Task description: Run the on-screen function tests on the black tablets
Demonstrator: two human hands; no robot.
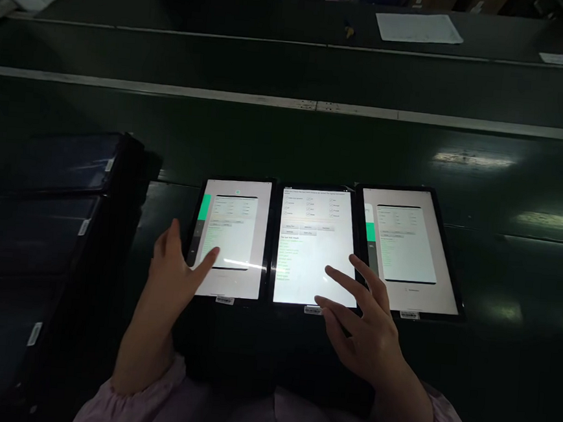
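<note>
Three lit tablets lie side by side on a dark bench: a left tablet [233,236], a middle tablet [314,239] and a right tablet [408,247]. Each shows a white screen with small text and green marks. My left hand [176,271] is open, its thumb reaching onto the lower left part of the left tablet's screen. My right hand [368,315] is open with fingers spread, fingertips over the lower right corner of the middle tablet. Neither hand holds anything. Pink sleeves cover both wrists.
A stack of dark tablets [42,218] with white labels fills the left side. Behind the tablets run a dark conveyor [292,69] and a pale rail [290,102]. A white sheet of paper [417,26] lies at the far side.
</note>
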